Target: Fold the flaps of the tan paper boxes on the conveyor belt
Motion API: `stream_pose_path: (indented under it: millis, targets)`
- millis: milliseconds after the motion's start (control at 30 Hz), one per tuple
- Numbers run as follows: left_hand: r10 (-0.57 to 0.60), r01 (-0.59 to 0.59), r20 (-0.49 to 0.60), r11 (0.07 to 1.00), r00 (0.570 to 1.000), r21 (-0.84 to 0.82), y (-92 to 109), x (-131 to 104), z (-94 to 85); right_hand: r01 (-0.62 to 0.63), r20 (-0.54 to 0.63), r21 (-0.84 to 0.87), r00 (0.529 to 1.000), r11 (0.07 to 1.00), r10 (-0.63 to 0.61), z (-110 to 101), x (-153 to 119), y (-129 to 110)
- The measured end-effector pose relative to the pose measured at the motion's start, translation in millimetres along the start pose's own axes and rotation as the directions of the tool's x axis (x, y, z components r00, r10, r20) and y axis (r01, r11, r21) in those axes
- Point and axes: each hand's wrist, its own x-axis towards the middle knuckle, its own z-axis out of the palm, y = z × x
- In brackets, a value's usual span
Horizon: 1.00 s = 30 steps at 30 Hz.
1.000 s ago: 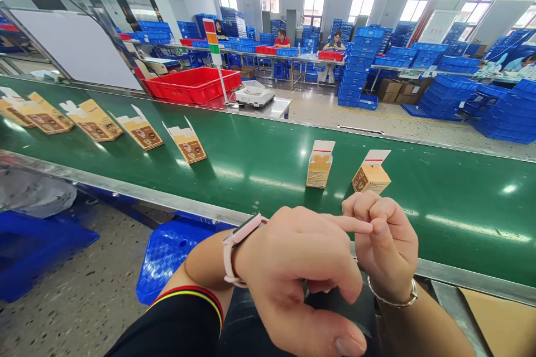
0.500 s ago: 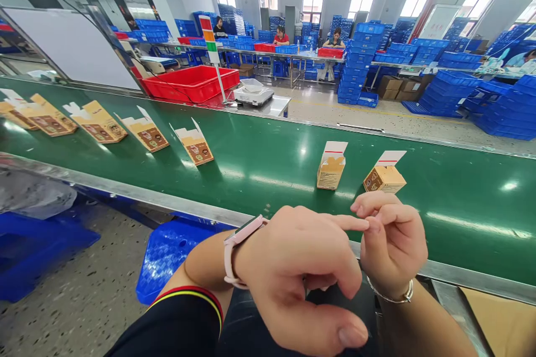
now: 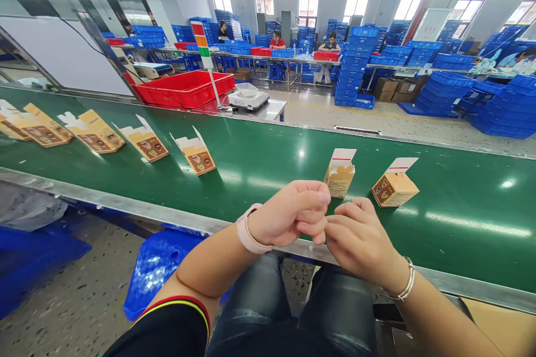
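My left hand [image 3: 295,213] is above the near edge of the green conveyor belt [image 3: 268,159], its fingers curled in and the thumb laid over them. Against its fingertips press the bent fingers of my right hand [image 3: 362,240]. Whether anything small is between the fingers is hidden. Just beyond my hands a small yellow-brown carton [image 3: 341,181] stands upright, its white top flap raised. To its right is a second carton [image 3: 396,189], also with a raised flap.
Several open cartons [image 3: 196,156] stand in a row on the belt's left part. Across the belt are a red bin [image 3: 188,89], a scale [image 3: 249,97] and a signal light. A blue stool [image 3: 154,268] is at my left. People sit at far tables among stacked blue crates [image 3: 358,67].
My left hand has drawn back from close to the camera toward the belt, its pointing index finger now curled. My right hand has turned palm down, moving slightly left. The view shifted slightly.
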Motion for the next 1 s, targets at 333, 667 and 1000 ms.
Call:
stream_pose_path:
  millis: [333,667,1000]
  targets:
    - [0.469,-0.139,-0.271,0.67,0.841,0.729,-54.1,70.1,-68.2,-0.586,-0.448,0.423,0.528,0.691,0.722,53.2,-83.2,106.6]
    - [0.223,-0.064,0.043,0.09,0.974,0.994,-129.3,152.4,-112.7,-0.705,-0.045,0.576,0.478,0.414,0.877,65.4,-107.9,158.3]
    - [0.226,-0.16,0.128,0.131,0.966,0.978,-126.7,175.0,-79.7,-0.749,-0.009,0.508,0.489,0.425,0.872,44.9,-122.8,163.7]
